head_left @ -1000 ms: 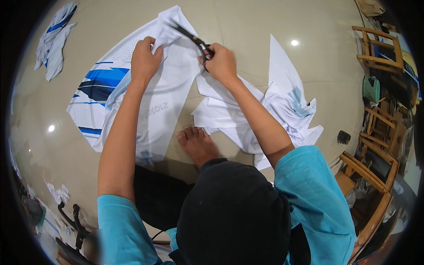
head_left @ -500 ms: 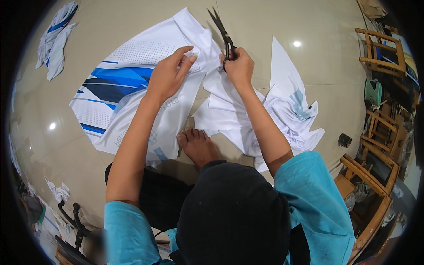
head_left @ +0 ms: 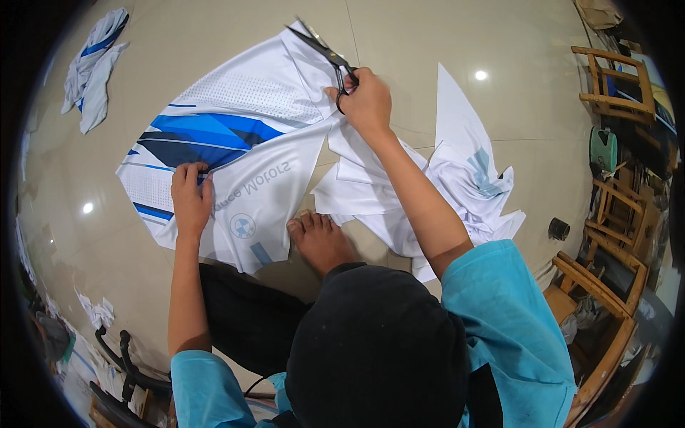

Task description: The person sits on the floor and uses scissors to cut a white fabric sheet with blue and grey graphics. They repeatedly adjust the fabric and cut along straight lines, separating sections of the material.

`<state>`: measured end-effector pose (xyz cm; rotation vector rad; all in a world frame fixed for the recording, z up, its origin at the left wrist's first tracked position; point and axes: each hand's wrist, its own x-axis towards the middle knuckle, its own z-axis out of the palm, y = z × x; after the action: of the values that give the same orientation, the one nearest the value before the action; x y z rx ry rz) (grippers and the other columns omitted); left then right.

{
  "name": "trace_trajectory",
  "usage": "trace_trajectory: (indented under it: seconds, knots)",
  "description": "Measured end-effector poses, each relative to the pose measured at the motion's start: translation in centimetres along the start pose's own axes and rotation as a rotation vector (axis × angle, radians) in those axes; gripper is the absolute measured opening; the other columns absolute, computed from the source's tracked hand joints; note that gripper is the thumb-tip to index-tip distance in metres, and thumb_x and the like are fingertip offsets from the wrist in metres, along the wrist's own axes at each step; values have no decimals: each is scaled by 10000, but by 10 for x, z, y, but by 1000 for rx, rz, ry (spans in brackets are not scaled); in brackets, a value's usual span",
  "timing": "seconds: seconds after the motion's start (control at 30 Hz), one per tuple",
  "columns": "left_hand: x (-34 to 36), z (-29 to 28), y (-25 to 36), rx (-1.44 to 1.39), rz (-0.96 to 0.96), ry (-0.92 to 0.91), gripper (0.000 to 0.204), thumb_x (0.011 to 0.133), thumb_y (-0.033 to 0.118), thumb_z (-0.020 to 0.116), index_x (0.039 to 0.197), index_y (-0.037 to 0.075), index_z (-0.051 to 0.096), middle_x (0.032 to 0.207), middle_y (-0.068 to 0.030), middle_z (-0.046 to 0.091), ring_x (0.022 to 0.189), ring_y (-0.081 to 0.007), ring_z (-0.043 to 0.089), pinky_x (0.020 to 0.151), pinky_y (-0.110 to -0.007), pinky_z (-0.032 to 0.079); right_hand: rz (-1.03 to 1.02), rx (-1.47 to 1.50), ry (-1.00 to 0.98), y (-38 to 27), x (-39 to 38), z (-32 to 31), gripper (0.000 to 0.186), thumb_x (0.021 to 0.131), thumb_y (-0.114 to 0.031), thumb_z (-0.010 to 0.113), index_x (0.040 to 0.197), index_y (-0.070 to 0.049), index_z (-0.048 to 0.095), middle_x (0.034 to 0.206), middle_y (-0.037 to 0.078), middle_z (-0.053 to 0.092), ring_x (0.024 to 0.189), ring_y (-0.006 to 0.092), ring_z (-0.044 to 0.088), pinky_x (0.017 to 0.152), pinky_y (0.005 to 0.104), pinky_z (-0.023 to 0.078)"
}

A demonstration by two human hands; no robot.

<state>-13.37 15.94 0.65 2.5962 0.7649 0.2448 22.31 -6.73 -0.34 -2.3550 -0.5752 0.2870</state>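
Note:
A white fabric piece [head_left: 235, 85] printed with blue and navy stripes and grey dots lies spread on the floor before me. At its left part, my left hand [head_left: 190, 198] has its fingers curled and closed on the cloth. My right hand [head_left: 369, 105] grips black-handled scissors [head_left: 330, 55] near the fabric's far right edge. The scissor blades are parted and point up and left, over the far corner. A crumpled heap of white fabric [head_left: 464, 189] lies to the right, one pointed flap stretching away from me.
My bare foot [head_left: 321, 239] rests between the printed piece and the white heap. Another white and blue cloth [head_left: 93, 71] lies at the far left. Wooden frames [head_left: 614, 85] and a dark cylinder [head_left: 559, 228] stand along the right. A small white scrap [head_left: 96, 308] lies at lower left.
My left hand has moved down and left across the printed fabric and closed on it. My right hand has shifted left, the scissors tilting further left over the far corner.

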Motion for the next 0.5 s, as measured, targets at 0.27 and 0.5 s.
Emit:
trace_trajectory:
  seconds: [0.27, 0.5]
  knots:
    - [-17, -24, -37, -186, -180, 203, 186, 1107, 30, 617, 1277, 18, 690, 1202, -144, 761, 1034, -307, 754, 895, -378, 567, 85, 314, -19, -23, 1, -22, 250, 889, -175, 894, 981, 20, 769, 827, 112, 804, 765, 246, 794, 736, 379, 606]
    - [-30, -75, -27, -81, 47, -129, 303, 990, 86, 831, 1261, 27, 708, 1161, -180, 783, 1032, -379, 780, 882, -414, 604, 117, 938, -5, -32, 18, -92, 207, 967, -118, 820, 1008, 49, 707, 834, 101, 744, 717, 183, 764, 629, 288, 564]
